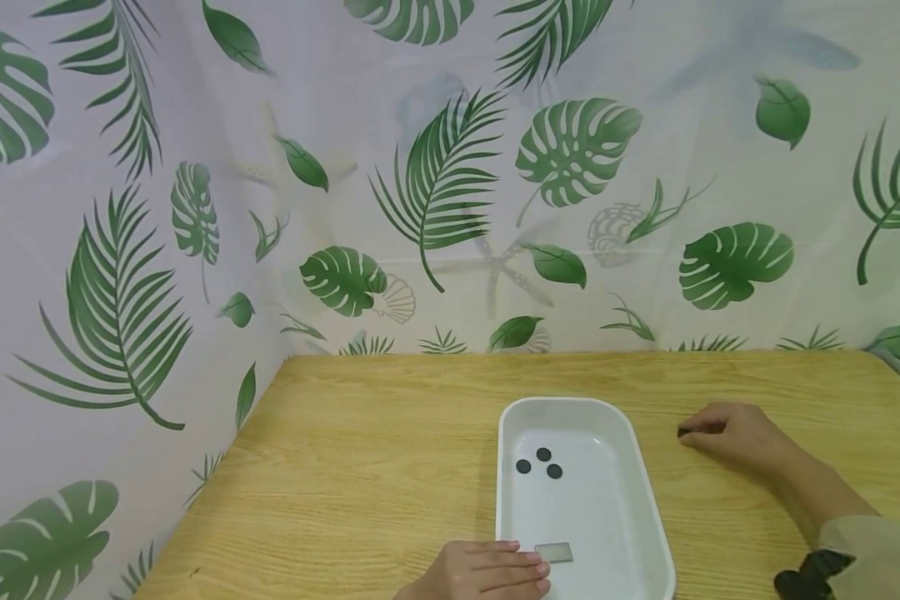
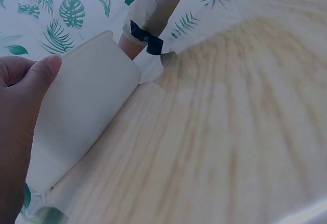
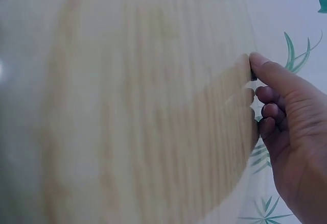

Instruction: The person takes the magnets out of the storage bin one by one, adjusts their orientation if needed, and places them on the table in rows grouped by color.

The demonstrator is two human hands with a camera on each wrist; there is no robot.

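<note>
Inside the white tray [image 1: 501,500] lie several small things: three black discs [image 1: 543,454] toward its far left and a grey rectangular piece [image 1: 558,552] nearer me. My left hand [image 1: 487,571] rests over the tray's left rim with fingers straight, the fingertips right at the grey piece. From the left wrist view, the thumb [image 2: 48,68] lies at the rim above the tray's outer wall [image 2: 87,101]. To the right of the tray, my right hand [image 1: 742,437] pinches a small dark disc [image 1: 686,431] close over the table. Its dark edge [image 3: 253,75] shows under the thumb in the right wrist view.
The wooden table [image 1: 390,433] extends around the tray on both sides. A leaf-printed curtain [image 1: 450,317] hangs along its back and left edges. A black strap [image 1: 806,579] is worn at my right wrist, over a light sleeve [image 1: 877,554].
</note>
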